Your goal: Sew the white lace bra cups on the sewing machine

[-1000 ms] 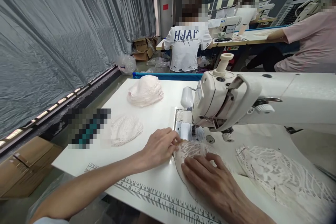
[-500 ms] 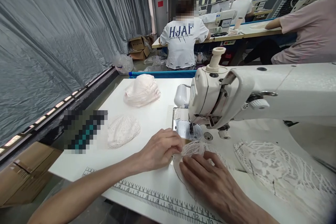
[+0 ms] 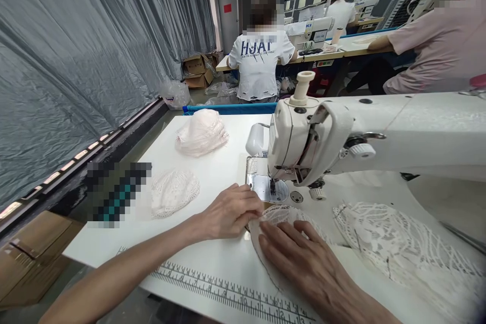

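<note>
A white lace piece [image 3: 268, 263], rounded along its edge, lies on the table just in front of the sewing machine's needle and presser foot [image 3: 273, 186]. My left hand [image 3: 233, 211] pinches its upper left edge between thumb and fingers. My right hand [image 3: 299, 258] lies flat over the lace, fingers stretched out and slightly apart, covering much of it. The sewing machine [image 3: 322, 136] stands directly beyond both hands. To the right rests a larger white lace pile [image 3: 398, 243]; on the left are a flat lace cup [image 3: 175, 193] and a pale pink cup stack [image 3: 203, 132].
A printed ruler scale [image 3: 228, 288] runs along the table's front edge. Dark metal scissors or tweezers [image 3: 461, 237] lie at far right. A cardboard box [image 3: 34, 258] stands at lower left beside the table. A co-worker in a white shirt [image 3: 260, 63] sits ahead, another person in pink [image 3: 436, 45] at right.
The whole view has shifted slightly, so the table and machine appear a little further left. Both hands keep nearly the same hold on the lace piece.
</note>
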A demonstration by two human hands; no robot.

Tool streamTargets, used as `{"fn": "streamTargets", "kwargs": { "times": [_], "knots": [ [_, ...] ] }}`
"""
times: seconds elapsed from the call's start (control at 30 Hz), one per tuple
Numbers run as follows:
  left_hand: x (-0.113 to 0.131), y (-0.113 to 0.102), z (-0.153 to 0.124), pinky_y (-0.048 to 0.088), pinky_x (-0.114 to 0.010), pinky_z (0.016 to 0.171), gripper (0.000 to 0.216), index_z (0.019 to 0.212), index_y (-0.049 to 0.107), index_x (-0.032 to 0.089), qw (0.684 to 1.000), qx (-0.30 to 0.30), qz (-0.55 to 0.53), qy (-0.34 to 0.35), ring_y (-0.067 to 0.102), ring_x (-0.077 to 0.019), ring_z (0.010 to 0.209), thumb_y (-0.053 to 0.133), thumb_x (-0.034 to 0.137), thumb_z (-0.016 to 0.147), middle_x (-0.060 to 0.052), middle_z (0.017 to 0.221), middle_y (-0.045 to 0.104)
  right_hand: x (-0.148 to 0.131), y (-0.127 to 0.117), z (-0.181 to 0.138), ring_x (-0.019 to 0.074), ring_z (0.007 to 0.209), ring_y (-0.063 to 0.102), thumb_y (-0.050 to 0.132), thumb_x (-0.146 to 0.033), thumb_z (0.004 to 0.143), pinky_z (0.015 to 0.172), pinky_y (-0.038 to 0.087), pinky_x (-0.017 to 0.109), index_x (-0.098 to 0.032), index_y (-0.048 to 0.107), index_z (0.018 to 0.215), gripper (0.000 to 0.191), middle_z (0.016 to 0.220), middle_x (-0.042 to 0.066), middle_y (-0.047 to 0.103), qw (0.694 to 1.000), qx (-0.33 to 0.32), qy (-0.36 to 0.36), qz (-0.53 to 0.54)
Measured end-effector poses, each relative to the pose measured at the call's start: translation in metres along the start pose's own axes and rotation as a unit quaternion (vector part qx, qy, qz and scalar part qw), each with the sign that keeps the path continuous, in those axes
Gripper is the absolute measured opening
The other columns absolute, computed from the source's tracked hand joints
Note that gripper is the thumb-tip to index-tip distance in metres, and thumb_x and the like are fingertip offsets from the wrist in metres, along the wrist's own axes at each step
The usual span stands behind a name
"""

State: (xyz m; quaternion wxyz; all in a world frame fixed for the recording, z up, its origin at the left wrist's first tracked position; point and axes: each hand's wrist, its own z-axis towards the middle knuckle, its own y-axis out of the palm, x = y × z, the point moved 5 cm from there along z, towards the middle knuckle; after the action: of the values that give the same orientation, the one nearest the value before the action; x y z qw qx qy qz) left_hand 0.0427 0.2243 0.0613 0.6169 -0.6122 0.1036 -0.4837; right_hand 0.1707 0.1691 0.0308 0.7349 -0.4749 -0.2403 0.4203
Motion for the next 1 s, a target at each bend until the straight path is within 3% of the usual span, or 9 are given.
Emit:
{"fn": "streamTargets", "kwargs": {
  "times": [0.2,0.47,0.77,1.0],
  "knots": [
    [0.002,0.0,0.004,0.039,-0.027,0.081,0.011,0.081,0.052,0.017,0.999,-0.015,-0.027,0.02,0.053,-0.0126,0.083,0.047,0.008,0.084,0.0,0.086,0.062,0.0,-0.007,0.004,0.0193,0.081,0.053,0.041,-0.006,0.086,0.072,0.035,0.036,-0.016,0.059,0.096,0.023,0.108,0.01,0.062,1.0,0.01,-0.012,0.007],
    [-0.013,0.005,0.007,0.04,-0.027,0.075,0.011,0.082,0.055,0.016,0.997,-0.037,0.002,-0.065,0.053,-0.0144,0.077,0.047,0.009,0.084,-0.001,0.079,0.06,0.001,-0.006,0.002,0.0192,0.081,0.053,0.044,-0.006,0.084,0.076,0.034,0.037,-0.016,0.06,0.099,0.023,0.098,0.009,0.063,0.999,0.037,-0.001,0.0],
    [-0.016,0.006,0.014,0.04,-0.028,0.08,0.009,0.079,0.056,0.017,0.991,-0.057,-0.003,-0.119,0.054,-0.0145,0.081,0.051,0.01,0.081,0.001,0.081,0.062,0.001,-0.002,-0.001,0.021,0.09,0.053,0.039,-0.005,0.085,0.081,0.033,0.039,-0.015,0.06,0.096,0.025,0.117,0.011,0.059,0.999,0.036,-0.004,-0.025],
    [-0.023,0.012,0.027,0.041,-0.024,0.074,0.004,0.078,0.056,0.018,0.987,-0.011,0.021,-0.159,0.053,-0.0123,0.075,0.059,0.016,0.079,0.003,0.076,0.058,0.017,-0.005,0.002,0.0228,0.09,0.056,0.035,-0.016,0.093,0.078,0.033,0.039,-0.017,0.06,0.095,0.026,0.111,0.01,0.065,0.994,0.049,0.047,-0.082]
  ]
}}
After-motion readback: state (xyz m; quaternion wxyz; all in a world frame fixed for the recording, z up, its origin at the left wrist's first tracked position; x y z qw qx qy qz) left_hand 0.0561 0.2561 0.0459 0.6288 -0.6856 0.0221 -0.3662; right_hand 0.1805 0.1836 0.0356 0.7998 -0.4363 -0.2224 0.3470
